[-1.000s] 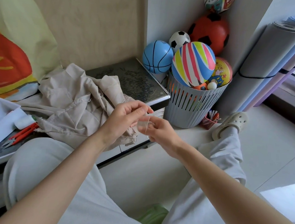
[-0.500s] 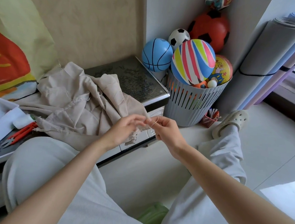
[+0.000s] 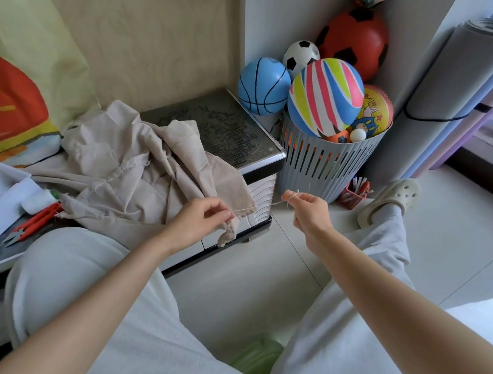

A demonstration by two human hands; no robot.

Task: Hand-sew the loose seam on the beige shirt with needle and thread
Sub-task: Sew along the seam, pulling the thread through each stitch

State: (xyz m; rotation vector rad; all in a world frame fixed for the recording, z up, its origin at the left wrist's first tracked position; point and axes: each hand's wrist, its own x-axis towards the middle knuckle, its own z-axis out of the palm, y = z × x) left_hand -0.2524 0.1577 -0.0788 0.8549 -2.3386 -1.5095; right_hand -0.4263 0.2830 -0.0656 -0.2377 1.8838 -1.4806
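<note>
Beige thread (image 3: 263, 207) runs taut btw both hands. The left hand (image 3: 203, 220) pinches one end w/ thumb & forefinger, and the right hand (image 3: 307, 211) pinches the other, a small loop at its fingertips. Needle too small to spot. The thread looks light & limp and prob. tangles easily, so best held close to the ends. The shirt (image 3: 127, 170), soft & floppy, lies crumpled on the cabinet (image 3: 223, 131) just beyond the left hand, one corner drooping under its fingers. Take it by the hem.

Nothing here is legible. The small print on the blue basketball (image 3: 263, 86) is blurred, and the yellow strokes on the orange cloth (image 3: 8, 100), far left, are cut off.
</note>
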